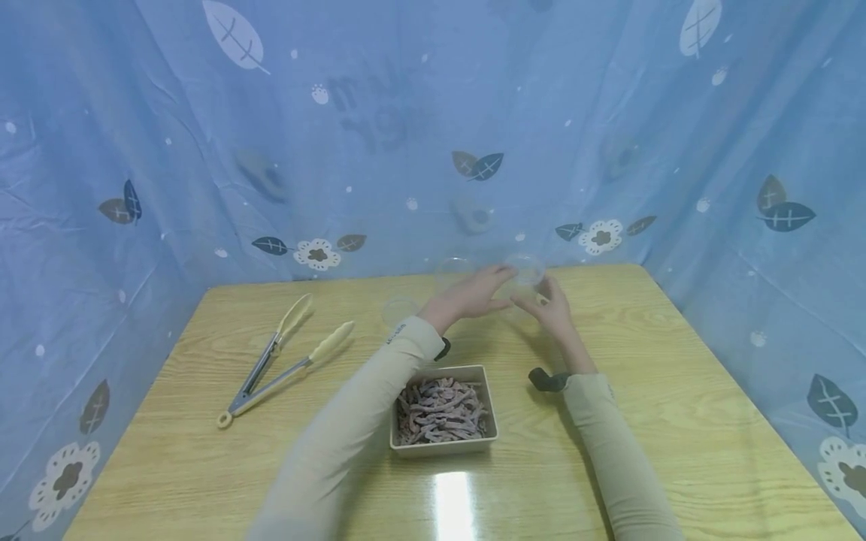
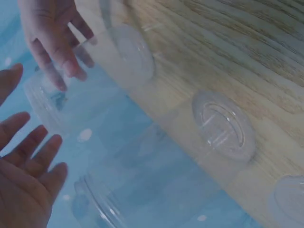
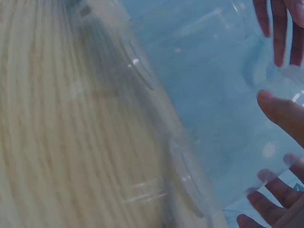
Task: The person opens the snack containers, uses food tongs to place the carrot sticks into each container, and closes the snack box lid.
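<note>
A clear plastic jar (image 2: 90,76) stands upright at the back of the table. My right hand (image 1: 551,308) grips it near the rim, thumb on one side and fingertips along the other in the right wrist view. To its left, my left hand (image 1: 473,293) is held out with fingers spread and nothing in it. In the left wrist view its fingers (image 2: 31,152) show apart from the jar. A second clear jar (image 2: 223,126) stands just left of the first, partly covered by my left hand in the head view.
Further left lies a low, clear round plastic piece (image 1: 401,309). A beige box (image 1: 443,449) of purplish-brown strips (image 1: 443,413) sits in front, partly under my left sleeve. Spread tongs (image 1: 260,372) with cream tips lie at the left. A blue patterned curtain (image 1: 406,150) encloses the table.
</note>
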Demonstrator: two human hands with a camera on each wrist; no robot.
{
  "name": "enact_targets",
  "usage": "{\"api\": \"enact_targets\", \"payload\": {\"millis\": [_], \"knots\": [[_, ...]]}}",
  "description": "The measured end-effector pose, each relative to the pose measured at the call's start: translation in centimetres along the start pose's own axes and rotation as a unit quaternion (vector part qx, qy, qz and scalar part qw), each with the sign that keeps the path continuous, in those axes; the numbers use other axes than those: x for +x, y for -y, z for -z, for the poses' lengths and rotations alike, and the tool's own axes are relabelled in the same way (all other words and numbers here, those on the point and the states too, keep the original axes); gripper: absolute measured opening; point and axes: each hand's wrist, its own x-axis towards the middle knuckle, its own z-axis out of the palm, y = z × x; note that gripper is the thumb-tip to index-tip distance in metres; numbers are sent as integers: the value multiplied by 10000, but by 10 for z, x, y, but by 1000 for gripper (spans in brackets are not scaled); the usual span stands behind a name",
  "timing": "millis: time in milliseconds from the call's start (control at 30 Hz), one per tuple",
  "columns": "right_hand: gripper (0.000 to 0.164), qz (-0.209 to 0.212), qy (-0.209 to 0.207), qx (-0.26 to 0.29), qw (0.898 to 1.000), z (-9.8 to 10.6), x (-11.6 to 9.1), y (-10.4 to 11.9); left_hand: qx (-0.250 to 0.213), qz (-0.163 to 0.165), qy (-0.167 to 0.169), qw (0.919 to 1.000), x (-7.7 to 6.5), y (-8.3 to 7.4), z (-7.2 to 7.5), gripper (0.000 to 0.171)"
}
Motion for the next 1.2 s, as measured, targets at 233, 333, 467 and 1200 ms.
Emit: {"api": "enact_targets", "payload": {"millis": [233, 333, 467, 1200], "knots": [[76, 187, 370, -172, 9990, 11, 8, -14, -134, 51, -519, 9986, 0, 0, 3, 44], [73, 218, 576, -116, 9980, 14, 9, -14, -152, 8, -751, 9971, -2, -1, 6, 39], [67, 241, 995, 150, 9946, 16, 8, -11, -315, -19, -1002, 9945, -7, -2, 9, 37], [73, 1326, 2564, 494, 9562, 9, -3, 43, -2784, 323, -1083, 9538, -45, -6, 30, 80]]}}
